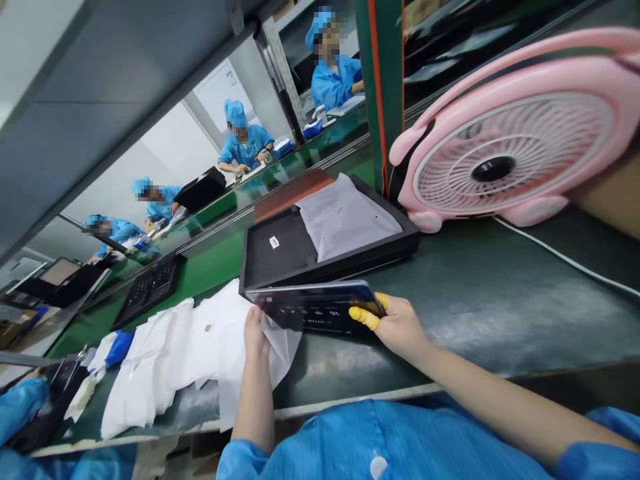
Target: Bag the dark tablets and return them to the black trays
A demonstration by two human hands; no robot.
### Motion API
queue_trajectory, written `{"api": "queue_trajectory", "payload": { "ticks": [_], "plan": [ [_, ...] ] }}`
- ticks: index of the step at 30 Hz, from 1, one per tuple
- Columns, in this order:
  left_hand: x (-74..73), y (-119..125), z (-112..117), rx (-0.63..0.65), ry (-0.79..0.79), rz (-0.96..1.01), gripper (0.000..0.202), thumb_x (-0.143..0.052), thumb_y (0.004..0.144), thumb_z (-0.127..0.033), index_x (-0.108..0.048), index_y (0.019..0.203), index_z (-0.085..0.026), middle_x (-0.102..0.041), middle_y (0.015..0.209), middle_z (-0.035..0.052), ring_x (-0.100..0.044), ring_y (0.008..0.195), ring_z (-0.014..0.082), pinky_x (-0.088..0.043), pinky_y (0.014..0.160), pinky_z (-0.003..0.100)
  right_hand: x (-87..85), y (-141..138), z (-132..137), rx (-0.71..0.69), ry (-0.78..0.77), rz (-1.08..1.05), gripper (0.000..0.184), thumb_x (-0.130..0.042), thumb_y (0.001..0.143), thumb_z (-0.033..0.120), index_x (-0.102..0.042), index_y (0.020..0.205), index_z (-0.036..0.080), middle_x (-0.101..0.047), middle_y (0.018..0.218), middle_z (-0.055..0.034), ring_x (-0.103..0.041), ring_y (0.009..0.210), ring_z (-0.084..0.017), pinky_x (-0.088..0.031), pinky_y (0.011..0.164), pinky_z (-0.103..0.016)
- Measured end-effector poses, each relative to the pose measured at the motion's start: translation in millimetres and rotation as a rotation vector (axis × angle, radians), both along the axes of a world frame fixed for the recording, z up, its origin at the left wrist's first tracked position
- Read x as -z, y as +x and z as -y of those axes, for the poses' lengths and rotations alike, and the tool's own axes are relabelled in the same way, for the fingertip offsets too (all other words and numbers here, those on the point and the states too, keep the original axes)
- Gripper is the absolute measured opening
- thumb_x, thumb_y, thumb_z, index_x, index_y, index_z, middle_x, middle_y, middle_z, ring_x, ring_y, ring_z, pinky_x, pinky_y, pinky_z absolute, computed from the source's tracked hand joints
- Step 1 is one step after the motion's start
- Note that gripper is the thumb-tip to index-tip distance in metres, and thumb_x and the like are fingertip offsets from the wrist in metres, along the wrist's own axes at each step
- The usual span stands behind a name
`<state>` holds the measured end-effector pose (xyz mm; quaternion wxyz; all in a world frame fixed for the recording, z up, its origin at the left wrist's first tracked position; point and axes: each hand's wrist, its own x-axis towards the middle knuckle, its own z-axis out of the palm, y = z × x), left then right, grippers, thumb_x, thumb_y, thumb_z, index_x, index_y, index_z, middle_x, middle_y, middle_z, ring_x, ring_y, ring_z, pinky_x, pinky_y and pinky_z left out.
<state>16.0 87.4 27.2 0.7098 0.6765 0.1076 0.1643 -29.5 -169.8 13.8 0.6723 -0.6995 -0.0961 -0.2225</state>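
Observation:
My right hand point(395, 325), with yellow finger cots on thumb and fingers, grips the right end of a dark glossy tablet point(313, 308) held flat above the bench. My left hand point(256, 333) is at the tablet's left end, fingers closed on a white translucent bag point(280, 347) that hangs beneath it. Just behind stands a black tray point(280, 250) with another white bag point(345, 217) lying in it.
A heap of white bags point(165, 360) lies left on the bench. A pink fan point(515, 143) with its white cable point(560, 257) stands at the right. A green conveyor point(210, 260) carries a black tray point(147, 288). Several workers in blue sit along the line; a blue sleeve point(20, 407) shows at lower left.

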Motion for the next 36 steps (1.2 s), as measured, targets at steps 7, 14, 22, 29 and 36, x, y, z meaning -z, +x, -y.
{"api": "queue_trajectory", "payload": {
  "ticks": [7,14,22,29,36],
  "plan": [
    [-61.7,-38,24,-0.02,0.772,0.264,0.024,-0.051,0.076,-0.034,-0.047,0.06,-0.017,-0.046,0.056,-0.0035,-0.044,0.056,0.0102,-0.036,0.056,0.021,9.8,-3,-14,-0.089,-0.037,0.075,0.03,-0.059,0.069,0.044,-0.062,0.06,0.016,-0.057,0.052,-0.0011,-0.051,0.046,-0.012,-0.041,0.045,-0.022],
    [-27.2,-78,57,0.303,1.142,0.214,0.027,-0.035,0.085,-0.023,-0.045,0.061,-0.018,-0.047,0.06,-0.0009,-0.045,0.056,0.01,-0.034,0.056,0.02,13.8,19,-14,-0.066,0.258,-0.329,0.046,-0.067,0.051,0.056,-0.063,0.07,0.014,-0.064,0.067,-0.0054,-0.058,0.064,-0.02,-0.048,0.06,-0.03],
    [-51.4,-39,85,0.478,0.937,0.283,0.024,-0.039,0.081,-0.021,-0.044,0.058,-0.018,-0.045,0.057,-0.0021,-0.044,0.056,0.0103,-0.036,0.057,0.02,3.0,26,-44,-0.074,0.342,-0.315,0.04,-0.067,0.051,0.05,-0.06,0.069,0.014,-0.063,0.066,-0.0047,-0.057,0.066,-0.02,-0.047,0.063,-0.031],
    [-79.1,-39,109,0.704,1.156,0.45,0.026,-0.036,0.086,-0.027,-0.053,0.069,-0.018,-0.057,0.067,0.0022,-0.053,0.065,0.0131,-0.042,0.064,0.023,1.0,27,-57,-0.243,0.346,-0.225,0.036,-0.062,0.056,0.05,-0.05,0.049,0.017,-0.055,0.051,-0.0018,-0.052,0.055,-0.017,-0.046,0.054,-0.029],
    [-132.1,-21,42,0.397,1.321,0.144,0.035,-0.055,0.071,-0.05,-0.058,0.083,-0.017,-0.06,0.075,0.0033,-0.055,0.072,0.0198,-0.041,0.064,0.028,-43.3,31,-26,-0.506,0.291,-0.286,0.039,-0.074,0.048,0.041,-0.061,0.071,0.013,-0.06,0.062,0.0001,-0.055,0.063,-0.017,-0.047,0.062,-0.029]
  ]
}}
